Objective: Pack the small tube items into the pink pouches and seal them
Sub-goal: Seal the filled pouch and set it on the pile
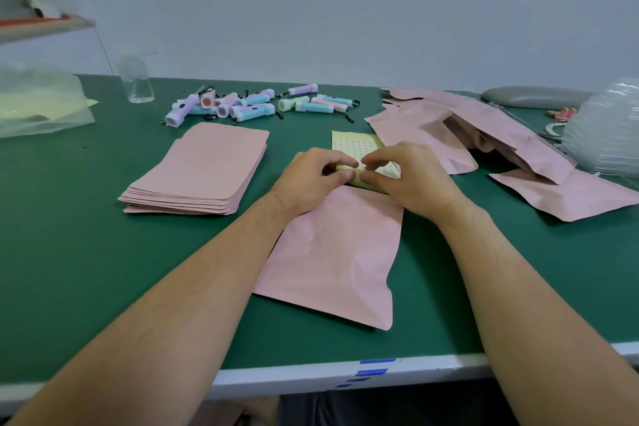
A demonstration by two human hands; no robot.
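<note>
Left hand (pixel 311 176) pinches the curled near edge of the yellow sticker sheet (pixel 356 145). Right hand (pixel 411 176), fingers curled, pinches the same sheet. Pink pouch (pixel 339 252) lies flat on the bench (pixel 86 252) under both wrists. Small tubes (pixel 256 104) are heaped behind the pouch stack (pixel 204 166).

left hand (pixel 311 180) — fingers curled, pinching yellow sheet (pixel 351 144) | right hand (pixel 411 176) — apparently likewise
</note>
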